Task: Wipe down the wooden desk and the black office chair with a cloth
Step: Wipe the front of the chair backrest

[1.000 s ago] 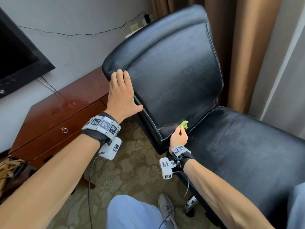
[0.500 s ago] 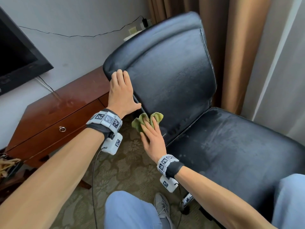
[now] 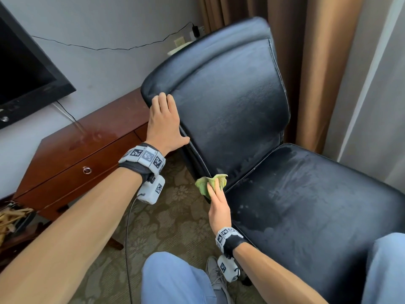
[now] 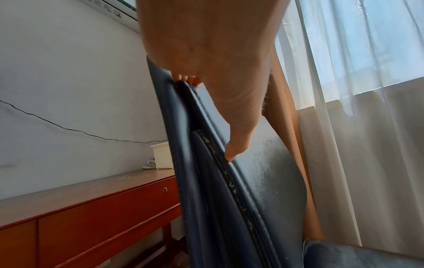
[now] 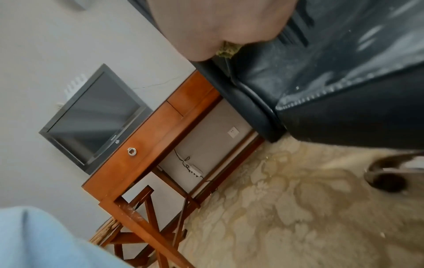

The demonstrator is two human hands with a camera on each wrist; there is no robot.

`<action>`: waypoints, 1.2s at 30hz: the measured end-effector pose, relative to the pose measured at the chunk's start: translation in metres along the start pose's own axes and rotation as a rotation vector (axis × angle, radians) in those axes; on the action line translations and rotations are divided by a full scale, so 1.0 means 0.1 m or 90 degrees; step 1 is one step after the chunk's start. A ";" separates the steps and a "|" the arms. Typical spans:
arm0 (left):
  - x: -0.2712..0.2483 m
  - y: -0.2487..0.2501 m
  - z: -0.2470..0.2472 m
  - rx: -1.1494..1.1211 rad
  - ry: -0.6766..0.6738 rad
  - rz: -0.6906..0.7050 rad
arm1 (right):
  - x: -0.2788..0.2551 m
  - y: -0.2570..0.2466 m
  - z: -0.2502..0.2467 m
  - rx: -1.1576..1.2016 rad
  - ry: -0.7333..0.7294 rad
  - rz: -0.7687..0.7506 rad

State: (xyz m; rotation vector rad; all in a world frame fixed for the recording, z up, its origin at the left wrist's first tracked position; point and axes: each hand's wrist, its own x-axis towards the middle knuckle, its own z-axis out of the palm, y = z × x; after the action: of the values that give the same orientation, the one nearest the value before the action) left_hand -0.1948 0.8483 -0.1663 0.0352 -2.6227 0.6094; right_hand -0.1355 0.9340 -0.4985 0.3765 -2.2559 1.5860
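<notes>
The black office chair (image 3: 230, 102) fills the middle of the head view, its seat (image 3: 306, 205) streaked with damp marks. My left hand (image 3: 164, 121) grips the left edge of the backrest; in the left wrist view the thumb (image 4: 236, 145) lies on the front panel and the fingertips (image 4: 187, 79) curl round the back. My right hand (image 3: 217, 200) holds a crumpled green cloth (image 3: 208, 183) against the chair's left side, where backrest meets seat. Its fingers lie along the cloth and the thumb is hidden. The wooden desk (image 3: 87, 145) stands left of the chair.
A black TV (image 3: 26, 80) hangs above the desk, a cable running along the wall. Brown curtains (image 3: 317, 62) hang close behind the chair. My knee (image 3: 175, 279) and shoe (image 3: 215, 275) are on the patterned carpet. A cream box (image 4: 161, 156) sits at the desk's far end.
My right hand moved the cloth from the seat crease up to the backrest's left edge, then down to its lower left corner. The left hand kept its hold on the backrest.
</notes>
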 end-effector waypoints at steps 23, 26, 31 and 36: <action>-0.02 -0.02 -0.02 0.010 0.002 0.012 | 0.90 -0.59 -0.20 0.568 0.239 0.785; -0.01 -0.03 0.00 0.008 -0.001 0.014 | 0.91 -0.69 -0.19 0.600 0.256 0.719; -0.03 -0.03 0.00 0.010 -0.006 0.014 | 0.79 -0.74 -0.45 0.555 0.237 0.538; -0.04 -0.02 -0.02 0.015 -0.009 0.011 | 0.73 -0.48 -0.38 0.403 0.226 0.524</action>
State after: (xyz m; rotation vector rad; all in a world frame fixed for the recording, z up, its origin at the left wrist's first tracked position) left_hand -0.1906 0.8474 -0.1660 0.0232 -2.6321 0.6487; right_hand -0.1762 0.9525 -0.4148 -0.7389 -1.6478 2.5030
